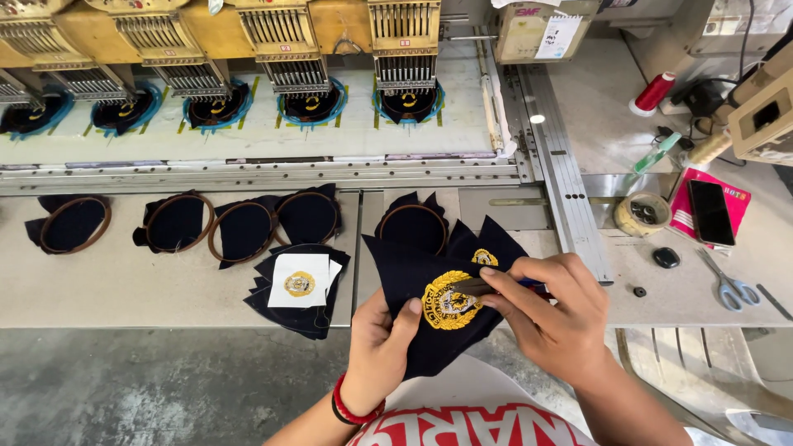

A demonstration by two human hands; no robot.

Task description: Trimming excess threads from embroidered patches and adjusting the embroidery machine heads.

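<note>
Nearest the camera, the left hand [382, 343] is closed on the lower edge of a navy cloth patch [438, 310], thumb on top pressing just at 7 o'clock from the gold badge [448, 301] stitched on it. The right hand [552, 314] comes in from 3 o'clock, its fingers [508, 285] pinched shut on a small dark tool [472, 286], likely snips or tweezers, though its kind is hard to tell. The tool's long axis runs roughly 3 to 9 o'clock, its tip touching the badge's upper right edge, so the badge lies at 9 o'clock from the right fingers and at 2 o'clock from the left thumb; the right hand is the nearer one to the stitching. At 9 o'clock on the desk [124, 289] sits a stack of patches [299, 289], with hooped cloths [244, 230] beyond it. Farther off at 12 o'clock stands the embroidery machine [281, 49]; scissors [728, 287] lie at 3 o'clock.
</note>
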